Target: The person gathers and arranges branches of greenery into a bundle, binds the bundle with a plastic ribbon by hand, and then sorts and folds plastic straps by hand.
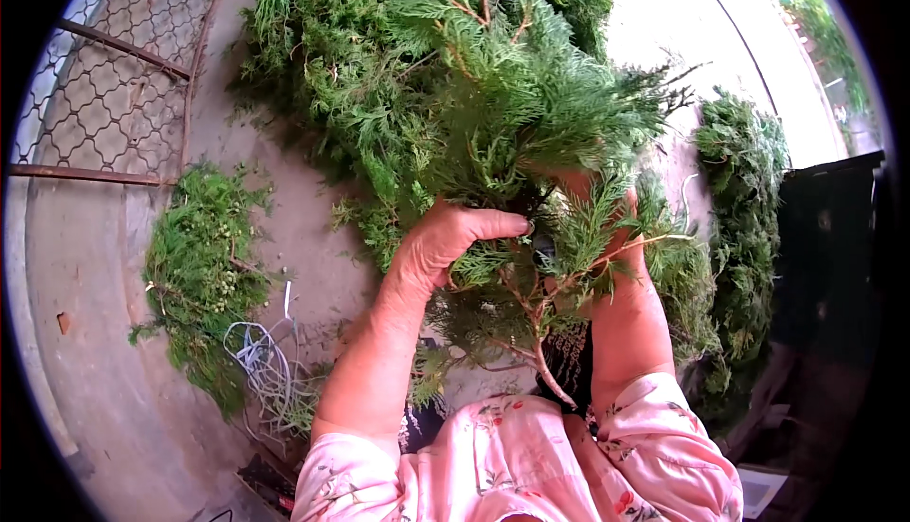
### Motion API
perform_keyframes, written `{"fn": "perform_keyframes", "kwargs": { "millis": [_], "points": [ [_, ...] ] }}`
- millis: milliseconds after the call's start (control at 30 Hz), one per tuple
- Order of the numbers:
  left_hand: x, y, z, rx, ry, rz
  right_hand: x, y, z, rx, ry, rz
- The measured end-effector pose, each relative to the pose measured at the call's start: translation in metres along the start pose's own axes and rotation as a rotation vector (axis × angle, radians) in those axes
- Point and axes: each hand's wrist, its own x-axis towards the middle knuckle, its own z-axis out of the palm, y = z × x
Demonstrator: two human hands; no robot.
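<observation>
In front of my body my left hand [453, 238] is closed around a bunch of green conifer sprigs [545, 109], its thumb lying across the stems. Feathery foliage hides most of my right hand [580, 183], which is raised beside the same bunch; its fingers do not show. A woody cut branch [542, 356] with side twigs hangs below the hands, its bare end pointing toward my lap. Among the leaves by my left thumb is a small dark, shiny thing [543, 247], too covered to name.
A large heap of conifer branches [332, 76] lies ahead. Smaller piles lie at the left [209, 266] and right [744, 228]. Pale string or strapping [265, 366] is tangled at the lower left. A metal mesh gate [123, 76] stands far left, a dark box-like thing [829, 247] at right.
</observation>
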Motion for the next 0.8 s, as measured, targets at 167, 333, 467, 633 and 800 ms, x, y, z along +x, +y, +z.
{"fn": "perform_keyframes", "kwargs": {
  "millis": [167, 333, 467, 633, 800],
  "points": [
    [0.0, 0.002, 0.001, -0.111, 0.034, 0.049, 0.034, -0.016, -0.053, -1.151, 0.133, -0.529],
    [0.001, -0.008, -0.019, -0.17, 0.111, -0.045, 0.057, -0.036, -0.037, -0.002, 0.51, 0.112],
    [0.001, -0.02, -0.043, 0.085, 0.109, 0.177, 0.06, -0.037, -0.05, -0.278, 0.487, 0.082],
    [-0.008, -0.016, -0.054, 0.403, -0.076, 0.538, 0.062, -0.019, -0.026, -0.384, 0.364, 0.147],
    [-0.003, -0.022, -0.035, 0.453, -0.198, 0.345, 0.033, 0.013, -0.065, -0.688, 0.237, 0.242]
  ]
}}
